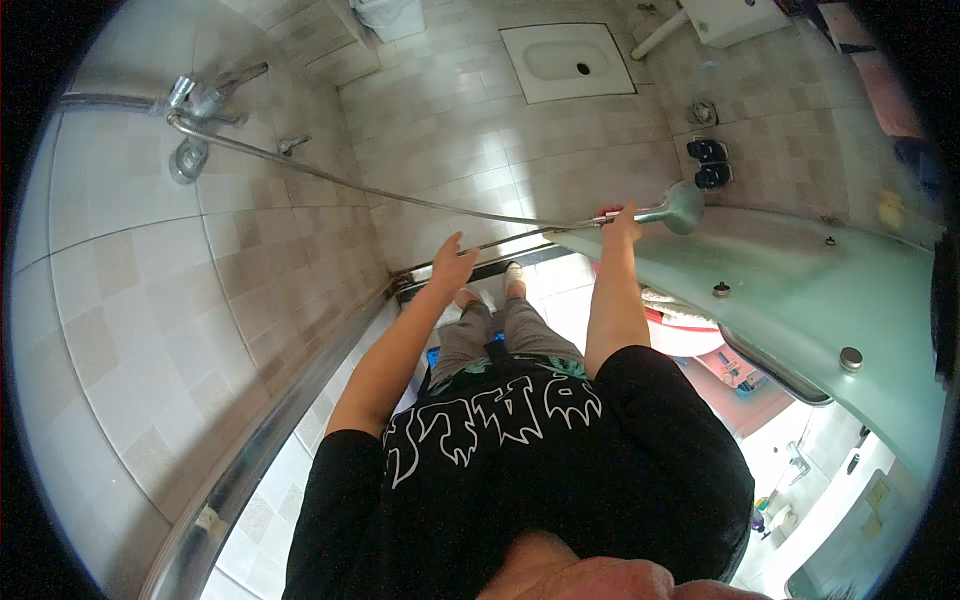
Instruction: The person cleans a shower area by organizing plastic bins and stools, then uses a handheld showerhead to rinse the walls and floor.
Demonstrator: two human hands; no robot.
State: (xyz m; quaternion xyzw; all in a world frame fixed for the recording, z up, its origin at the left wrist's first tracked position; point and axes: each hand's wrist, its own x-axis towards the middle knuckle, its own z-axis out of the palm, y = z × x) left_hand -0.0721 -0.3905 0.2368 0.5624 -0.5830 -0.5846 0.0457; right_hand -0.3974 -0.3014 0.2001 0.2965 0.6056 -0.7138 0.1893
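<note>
My right hand is shut around the handle of a shower head, beside the frosted glass panel. A flexible metal shower hose runs from that handle across to the chrome mixer tap on the left wall. My left hand hangs empty below the hose with its fingers apart, over the dark door threshold. Both of my feet are near that threshold, in light-coloured footwear.
A squat toilet pan is set in the tiled floor ahead. Dark slippers sit by the right wall, near a floor drain or fitting. A white bin stands at the back. A metal door frame runs along my left.
</note>
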